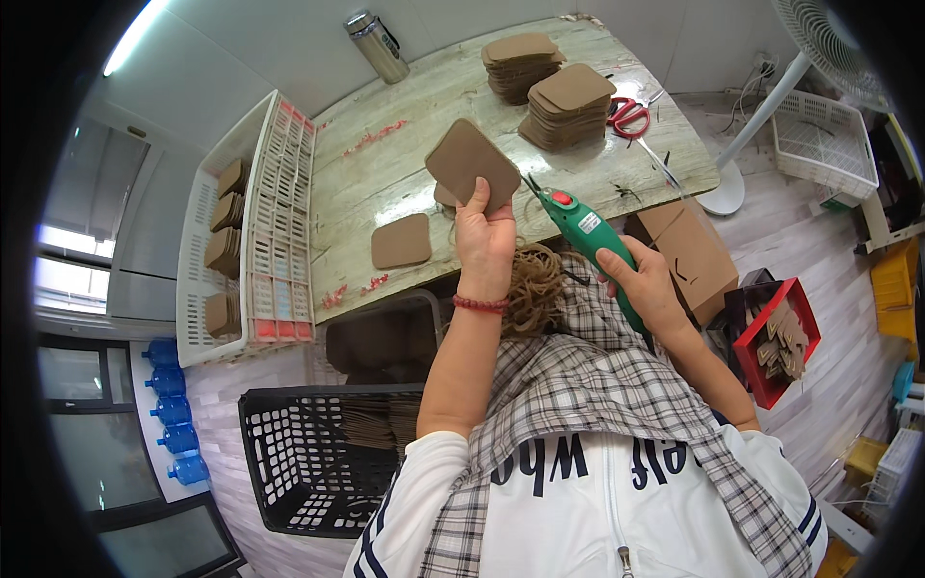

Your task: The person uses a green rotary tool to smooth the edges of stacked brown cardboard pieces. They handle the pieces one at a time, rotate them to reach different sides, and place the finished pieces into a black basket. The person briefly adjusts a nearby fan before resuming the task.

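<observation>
My left hand (pixel 486 236) pinches a flat brown square piece with rounded corners (pixel 465 159), thumb on its face, held up over the table. Wrapped round the grip of green electric scissors with a red button (pixel 588 223), my right hand (pixel 644 279) points their dark tip at the piece's right edge. Whether the blades touch it I cannot tell. Another brown piece (pixel 401 241) lies flat on the table, left of my left hand. Part of one more shows beneath the held piece. A tangle of brown strips (pixel 536 289) hangs by my left wrist.
Stacks of brown pieces (pixel 568 106) and red-handled scissors (pixel 628 118) rest on the table (pixel 376 159). A steel flask (pixel 378 46) stands behind. Left is a white crate (pixel 279 212); below, a black crate (pixel 289 462). Right are a cardboard box (pixel 679 246), a red box (pixel 814 332) and a fan (pixel 761 116).
</observation>
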Demonstrator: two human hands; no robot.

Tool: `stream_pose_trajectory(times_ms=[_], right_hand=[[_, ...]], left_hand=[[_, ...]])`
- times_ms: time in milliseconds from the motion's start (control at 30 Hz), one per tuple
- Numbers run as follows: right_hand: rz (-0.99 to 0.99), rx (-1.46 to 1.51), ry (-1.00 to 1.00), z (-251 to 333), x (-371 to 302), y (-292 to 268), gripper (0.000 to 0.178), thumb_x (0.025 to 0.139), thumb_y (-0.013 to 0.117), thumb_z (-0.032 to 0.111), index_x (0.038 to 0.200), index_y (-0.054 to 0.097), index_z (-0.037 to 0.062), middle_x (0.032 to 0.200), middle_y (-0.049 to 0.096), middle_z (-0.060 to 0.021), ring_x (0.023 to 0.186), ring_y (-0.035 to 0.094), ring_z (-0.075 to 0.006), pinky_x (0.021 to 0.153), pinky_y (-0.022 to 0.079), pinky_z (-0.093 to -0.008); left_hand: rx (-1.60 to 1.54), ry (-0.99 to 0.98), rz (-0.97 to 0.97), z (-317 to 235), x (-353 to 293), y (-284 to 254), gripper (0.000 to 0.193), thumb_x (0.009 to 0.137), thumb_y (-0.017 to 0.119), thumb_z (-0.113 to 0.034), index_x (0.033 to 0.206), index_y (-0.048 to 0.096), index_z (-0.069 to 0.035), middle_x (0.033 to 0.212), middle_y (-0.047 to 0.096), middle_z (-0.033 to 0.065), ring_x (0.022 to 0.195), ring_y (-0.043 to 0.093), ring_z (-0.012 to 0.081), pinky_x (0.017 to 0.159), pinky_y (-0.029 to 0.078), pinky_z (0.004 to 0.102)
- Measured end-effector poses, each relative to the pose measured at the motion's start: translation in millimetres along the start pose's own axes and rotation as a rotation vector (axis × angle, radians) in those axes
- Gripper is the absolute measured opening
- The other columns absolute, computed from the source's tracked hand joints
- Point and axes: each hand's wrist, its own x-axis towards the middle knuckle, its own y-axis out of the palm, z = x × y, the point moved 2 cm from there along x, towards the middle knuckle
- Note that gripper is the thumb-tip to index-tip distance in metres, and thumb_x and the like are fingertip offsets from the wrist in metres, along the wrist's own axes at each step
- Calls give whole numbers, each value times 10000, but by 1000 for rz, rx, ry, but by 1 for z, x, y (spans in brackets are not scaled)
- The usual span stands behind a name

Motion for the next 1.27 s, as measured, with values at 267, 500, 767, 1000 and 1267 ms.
stream_pose_trajectory(times_ms=[267,500,767,1000,1267], right_hand=[[-12,-16,-18,2,0,-1,335,901,613,313,1015,602,-2,726,585,-25,560,504,-62,516,414,-209],[-37,38,-13,5,4,-4,357,882,638,319,1003,624,-16,711,568,-13,548,511,-64,514,423,-216],[-54,6,-19,15,11,-8,379,887,627,356,1025,616,2,720,586,-25,547,506,-61,507,419,-207],[41,0,28,27,6,-23,368,897,610,340,1049,596,5,733,587,-30,562,513,-62,511,413,-200],[162,-118,52,29,-8,-39,332,899,610,274,1065,591,-13,745,572,-29,593,526,-71,536,443,-216]], left_hand=[[0,-34,69,15,-8,1,412,861,587,38,1244,487,-75,1214,553,77,1118,540,247,979,468,410],[81,-106,123,25,-21,-5,440,869,570,45,1276,452,-74,1228,542,94,1141,527,257,1003,448,409],[179,-167,158,29,-35,-19,361,863,585,37,1200,504,-62,1190,573,90,1105,560,234,976,469,380],[426,-175,268,1,-35,-28,313,852,581,58,1145,547,-48,1134,615,98,1033,610,225,883,530,376],[779,-234,386,-45,-31,-21,354,836,572,85,1172,577,-29,1071,652,73,955,630,150,847,520,284]])
